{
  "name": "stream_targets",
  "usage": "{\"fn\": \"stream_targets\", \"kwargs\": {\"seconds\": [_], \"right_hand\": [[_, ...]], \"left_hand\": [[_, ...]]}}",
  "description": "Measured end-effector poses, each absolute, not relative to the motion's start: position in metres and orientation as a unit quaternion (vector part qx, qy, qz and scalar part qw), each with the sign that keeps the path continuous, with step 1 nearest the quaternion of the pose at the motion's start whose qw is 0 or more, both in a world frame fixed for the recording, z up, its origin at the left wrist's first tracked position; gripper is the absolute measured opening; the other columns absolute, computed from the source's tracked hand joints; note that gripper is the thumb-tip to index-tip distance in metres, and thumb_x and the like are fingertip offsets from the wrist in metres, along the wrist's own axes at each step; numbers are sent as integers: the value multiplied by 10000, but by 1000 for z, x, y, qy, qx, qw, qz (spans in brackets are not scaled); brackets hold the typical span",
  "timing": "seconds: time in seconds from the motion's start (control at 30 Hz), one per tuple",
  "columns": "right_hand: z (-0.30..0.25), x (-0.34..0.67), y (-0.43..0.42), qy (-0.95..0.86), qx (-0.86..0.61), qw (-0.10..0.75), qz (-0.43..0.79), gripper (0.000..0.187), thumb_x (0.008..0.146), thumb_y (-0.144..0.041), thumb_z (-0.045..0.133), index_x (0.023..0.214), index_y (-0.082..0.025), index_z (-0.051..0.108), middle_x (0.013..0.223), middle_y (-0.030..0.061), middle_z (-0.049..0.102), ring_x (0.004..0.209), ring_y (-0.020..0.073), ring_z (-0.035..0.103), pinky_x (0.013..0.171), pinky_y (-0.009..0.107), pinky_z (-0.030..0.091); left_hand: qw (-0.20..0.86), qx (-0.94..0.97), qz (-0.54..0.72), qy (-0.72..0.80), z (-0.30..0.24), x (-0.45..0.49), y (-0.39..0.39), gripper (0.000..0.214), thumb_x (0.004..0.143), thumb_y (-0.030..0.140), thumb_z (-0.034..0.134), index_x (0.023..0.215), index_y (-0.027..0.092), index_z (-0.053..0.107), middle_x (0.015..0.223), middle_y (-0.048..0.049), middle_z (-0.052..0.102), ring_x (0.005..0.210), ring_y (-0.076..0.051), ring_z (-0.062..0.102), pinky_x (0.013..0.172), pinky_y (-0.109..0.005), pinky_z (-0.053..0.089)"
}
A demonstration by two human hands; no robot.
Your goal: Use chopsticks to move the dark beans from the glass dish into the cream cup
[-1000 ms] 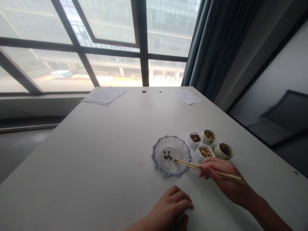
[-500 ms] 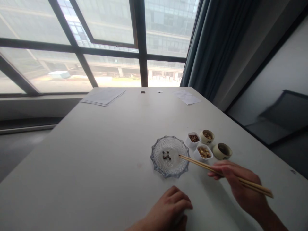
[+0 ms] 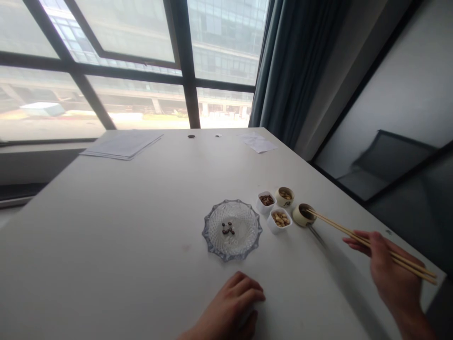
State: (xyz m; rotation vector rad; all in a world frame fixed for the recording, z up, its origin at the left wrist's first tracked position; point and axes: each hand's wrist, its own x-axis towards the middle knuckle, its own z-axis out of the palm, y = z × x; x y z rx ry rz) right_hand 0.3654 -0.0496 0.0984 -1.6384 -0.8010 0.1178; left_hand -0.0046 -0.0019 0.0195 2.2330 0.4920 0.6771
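Right hand (image 3: 392,269) was near the bench's (image 3: 106,212) right edge, fingers (image 3: 354,240) closed narrow on a pair of wooden chopsticks (image 3: 368,243). The sticks were thin, straight and pale, with tips together at the mouth of a round cream ceramic cup (image 3: 303,215) holding something dark. Couldn't tell if the tips touched it.

Left hand (image 3: 230,307) rested on the bench at the near side, fingers (image 3: 247,295) loosely curled, holding nothing. Nearest item was a cut-glass dish (image 3: 226,204) with a scalloped rim and faceted, textured base. A small cluster of dark beans (image 3: 228,230) sat mid-dish.

Just right of the dish: two square white cups, one with reddish-brown pieces (image 3: 266,201), one with pale peanuts (image 3: 280,219). Beyond them, a second round cream cup (image 3: 285,196) held tan pieces and had a small dark mark (image 3: 287,203) on its side, too small to read. The four cups stood close together, not touching the dish.

Bench top was smooth, matte off-white, with open room left of the dish. At the far edge lay a paper stack (image 3: 122,145) and a loose sheet (image 3: 258,143); no legible text on either. Two small round holes (image 3: 191,136) sat between them.
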Motion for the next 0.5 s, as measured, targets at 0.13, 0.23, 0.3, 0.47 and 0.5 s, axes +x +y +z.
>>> {"fn": "stream_targets", "kwargs": {"seconds": [0.13, 0.23, 0.3, 0.47, 0.5], "right_hand": [[113, 337, -55, -401, -693, 599, 31, 455, 1033, -581, 675, 1002, -151, 822, 812, 103, 841, 664, 239, 832, 673, 304, 699], [116, 292, -45, -519, -620, 582, 86, 307, 1087, -432, 636, 1028, -205, 834, 879, 79, 851, 732, 226, 842, 716, 300, 703], [112, 260, -30, -614, -542, 561, 126, 268, 1097, -331, 619, 990, -233, 844, 896, 63, 848, 752, 208, 833, 693, 280, 693], [96, 215, 9, -693, -456, 524, 192, 264, 1087, -250, 628, 931, -220, 839, 868, 63, 828, 812, 193, 807, 695, 258, 674], [92, 213, 14, -692, -457, 523, 197, 260, 1088, -254, 631, 935, -216, 838, 869, 65, 827, 815, 191, 805, 700, 258, 674]], "left_hand": [[370, 870, 256, 200, 22, -4, -3, 569, 744, -47, 621, 1219, 265, 621, 1258, -45, 743, 1140, -262, 652, 1019, -355, 584], [367, 871, 260, 199, 21, -4, -4, 550, 757, -33, 639, 1221, 261, 622, 1268, -49, 745, 1150, -266, 648, 1031, -365, 579], [364, 871, 266, 195, 20, -5, -5, 551, 752, -25, 651, 1222, 260, 623, 1273, -48, 747, 1145, -271, 647, 1033, -371, 576], [361, 875, 255, 198, 17, -5, -5, 525, 764, 0, 685, 1214, 263, 624, 1263, -41, 750, 1142, -267, 648, 1055, -365, 567], [360, 876, 253, 199, 16, -4, -5, 527, 760, 1, 692, 1213, 263, 624, 1263, -38, 751, 1147, -266, 647, 1060, -361, 564]]}}
